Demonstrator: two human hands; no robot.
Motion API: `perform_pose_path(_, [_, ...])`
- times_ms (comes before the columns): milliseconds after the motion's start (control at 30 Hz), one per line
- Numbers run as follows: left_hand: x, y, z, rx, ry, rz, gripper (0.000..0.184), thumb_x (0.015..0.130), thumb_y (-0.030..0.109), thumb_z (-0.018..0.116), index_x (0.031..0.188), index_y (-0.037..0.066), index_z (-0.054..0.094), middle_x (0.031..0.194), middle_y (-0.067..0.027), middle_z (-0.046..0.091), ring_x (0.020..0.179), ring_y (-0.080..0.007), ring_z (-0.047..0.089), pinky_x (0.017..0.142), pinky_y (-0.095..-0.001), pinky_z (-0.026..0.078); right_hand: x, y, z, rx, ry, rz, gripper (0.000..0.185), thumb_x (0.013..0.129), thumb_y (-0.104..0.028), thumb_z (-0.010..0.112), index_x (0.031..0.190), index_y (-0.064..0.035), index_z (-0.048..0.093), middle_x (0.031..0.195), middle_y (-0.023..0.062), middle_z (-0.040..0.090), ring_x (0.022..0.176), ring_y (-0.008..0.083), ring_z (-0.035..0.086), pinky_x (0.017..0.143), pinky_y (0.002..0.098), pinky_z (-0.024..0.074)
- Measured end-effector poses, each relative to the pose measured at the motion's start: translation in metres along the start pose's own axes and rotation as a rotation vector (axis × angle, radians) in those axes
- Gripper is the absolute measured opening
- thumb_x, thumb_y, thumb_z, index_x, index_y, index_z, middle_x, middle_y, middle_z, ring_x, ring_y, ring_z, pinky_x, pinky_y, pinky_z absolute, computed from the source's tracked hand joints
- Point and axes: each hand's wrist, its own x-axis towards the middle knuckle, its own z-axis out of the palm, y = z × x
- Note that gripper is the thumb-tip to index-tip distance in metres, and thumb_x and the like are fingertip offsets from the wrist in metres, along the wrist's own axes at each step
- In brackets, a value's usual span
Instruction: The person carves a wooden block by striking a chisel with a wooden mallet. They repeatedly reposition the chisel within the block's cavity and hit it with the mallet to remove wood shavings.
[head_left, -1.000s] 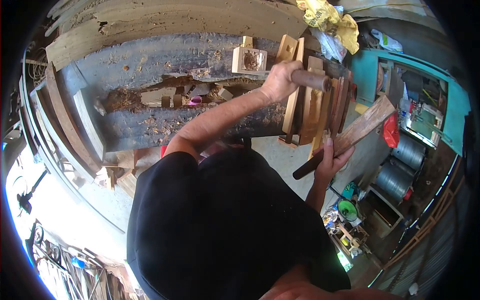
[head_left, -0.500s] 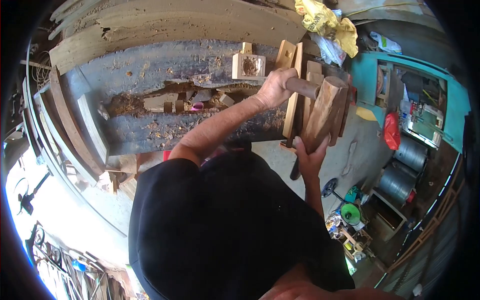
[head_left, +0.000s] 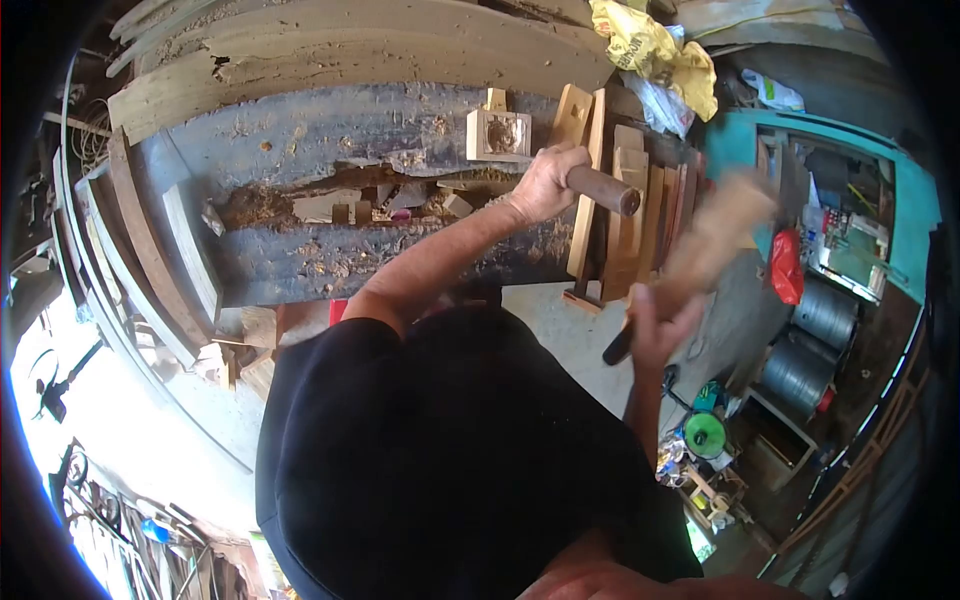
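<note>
A plain black shirt is worn, its cloth matte and loosely draped, with a faint bluish sheen caught along its left side. The left sleeve is cut short, and the left forearm is bared beyond the shirt. Past the shirt's right side, the right forearm is uncovered; the left hand and right hand are ungloved.

Floor: pale grey, below the right hand. Cabinet: teal, beyond that hand, to its right. Drums: two, metal, right of it. Wall: ribbed, lower right of it. Daylight: white glare, far left of it.
</note>
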Motion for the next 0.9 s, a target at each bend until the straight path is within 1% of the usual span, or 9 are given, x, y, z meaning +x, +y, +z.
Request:
perform_pose_path(133, [-0.008,0.009,-0.006,0.016,-0.014,0.025,0.022,0.067,-0.001,0.063,0.083,0.007,0.051,0.081,-0.0121,0.057,0.085,-0.0349,0.057,0.074,-0.0432,0.043,0.009,-0.039,-0.006,0.552,0.144,-0.473,0.038,0.084,-0.015,0.062,0.116,-0.0027,0.045,0.089,0.014,0.056,0.081,0.0247,0.06,0.075,0.0399,0.0507])
perform_pose_path(233, [-0.011,0.004,-0.005,-0.011,-0.034,0.029,0.023,0.066,0.0,0.064,0.084,0.008,0.052,0.081,-0.0117,0.057,0.087,-0.0347,0.057,0.076,-0.0433,0.042,-0.009,-0.013,0.027,-0.986,-0.091,-0.397,0.042,0.084,-0.024,0.07,0.112,0.0012,0.05,0.09,0.0149,0.054,0.094,0.0332,0.056,0.087,0.0456,0.0421])
perform_pose_path(400, [-0.015,-0.007,-0.001,0.006,-0.05,0.042,0.026,0.064,0.0,0.065,0.086,0.008,0.054,0.083,-0.0112,0.056,0.087,-0.0345,0.056,0.075,-0.043,0.041,-0.01,-0.003,-0.001,0.117,0.019,0.15,0.067,0.085,-0.027,0.066,0.135,-0.0012,0.03,0.089,0.0164,0.056,0.077,0.0271,0.06,0.073,0.039,0.0517])
perform_pose_path(500, [-0.019,-0.002,-0.002,0.032,-0.035,0.095,0.027,0.063,0.001,0.065,0.086,0.008,0.053,0.083,-0.0114,0.055,0.087,-0.0349,0.056,0.075,-0.043,0.041,0.001,-0.042,-0.01,0.37,0.23,-0.339,0.069,0.088,-0.03,0.061,0.138,-0.0027,0.021,0.086,0.0146,0.055,0.065,0.0215,0.058,0.059,0.0322,0.0506])
perform_pose_path(600, [-0.016,-0.001,-0.003,0.026,-0.026,0.069,0.027,0.063,0.001,0.065,0.086,0.008,0.054,0.082,-0.012,0.055,0.086,-0.0358,0.056,0.075,-0.0435,0.041,-0.044,0.093,0.019,-0.215,-0.018,-0.485,0.051,0.081,-0.011,0.07,0.12,0.003,0.041,0.085,0.0137,0.055,0.077,0.0229,0.055,0.071,0.0355,0.0463])
perform_pose_path(633, [-0.016,-0.002,-0.002,0.022,-0.026,0.075,0.027,0.063,0.001,0.065,0.086,0.008,0.054,0.082,-0.012,0.055,0.086,-0.0358,0.056,0.075,-0.0435,0.041,-0.031,0.023,0.049,-0.364,-0.031,-0.252,0.059,0.079,-0.019,0.076,0.121,0.0059,0.043,0.089,0.0162,0.058,0.087,0.0264,0.057,0.077,0.0372,0.0475])
perform_pose_path(667, [-0.015,-0.006,-0.001,0.004,-0.032,0.064,0.027,0.063,0.001,0.065,0.086,0.008,0.054,0.082,-0.0124,0.054,0.086,-0.0366,0.056,0.075,-0.0442,0.042,-0.046,0.043,0.053,-0.147,-0.13,0.098,0.068,0.077,-0.024,0.08,0.124,0.0086,0.042,0.098,0.0192,0.059,0.095,0.0269,0.058,0.084,0.0369,0.0472])
perform_pose_path(833, [-0.002,-0.001,0.001,0.002,-0.004,0.101,0.023,0.063,-0.001,0.064,0.083,0.006,0.054,0.078,-0.0149,0.054,0.078,-0.0396,0.056,0.068,-0.0462,0.044,-0.022,0.009,0.034,0.023,-0.025,0.062,0.07,0.078,-0.02,0.078,0.129,0.0092,0.038,0.104,0.0182,0.059,0.095,0.0269,0.06,0.084,0.0358,0.0481])
perform_pose_path(900, [0.002,0.002,-0.001,0.028,-0.003,0.125,0.022,0.063,-0.002,0.064,0.082,0.006,0.054,0.079,-0.0153,0.056,0.077,-0.0394,0.057,0.067,-0.0456,0.046,-0.022,0.025,0.031,0.139,-0.009,-0.003,0.075,0.084,-0.009,0.068,0.142,0.005,0.022,0.101,0.0141,0.054,0.071,0.0167,0.059,0.066,0.0289,0.0518])
